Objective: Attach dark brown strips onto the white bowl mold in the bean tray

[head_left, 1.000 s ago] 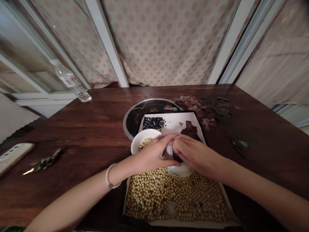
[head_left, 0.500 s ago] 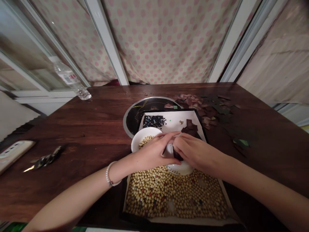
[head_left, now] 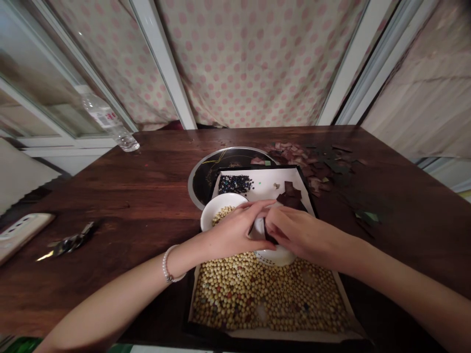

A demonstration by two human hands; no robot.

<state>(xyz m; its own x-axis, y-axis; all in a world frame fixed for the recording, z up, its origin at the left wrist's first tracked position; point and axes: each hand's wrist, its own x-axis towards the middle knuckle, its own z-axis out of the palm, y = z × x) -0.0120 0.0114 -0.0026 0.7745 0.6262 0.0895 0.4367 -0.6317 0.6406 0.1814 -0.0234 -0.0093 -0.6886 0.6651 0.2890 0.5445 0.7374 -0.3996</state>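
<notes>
My left hand (head_left: pixel 239 230) curves in a C above a small white bowl (head_left: pixel 277 256), its thumb pointing right. A pale surface shows between its thumb and fingers; what it grips is hidden. Closed and touching the left fingers, my right hand (head_left: pixel 294 228) has its fingertips bent inward. Under them a dark brown edge shows, too covered to name. Left of the hands stands a white bowl (head_left: pixel 209 211) of pale round beads (head_left: pixel 222 214). Below lies a black-edged tray (head_left: pixel 279 335), its front part covered with beige beads (head_left: pixel 253 296), a few of them red or dark.
The tray's far end holds dark small beads (head_left: pixel 234 184) and dark brown flat pieces (head_left: pixel 292 191). Scraps (head_left: pixel 294 154) lie behind on the table. At left are a water bottle (head_left: pixel 108 120), keys (head_left: pixel 68 243) and a white power strip (head_left: pixel 24 234). A round dark plate (head_left: pixel 200 179) sits under the tray.
My right hand has shifted very slightly, its fingers curling a little more. My left hand and the bowls look almost the same.
</notes>
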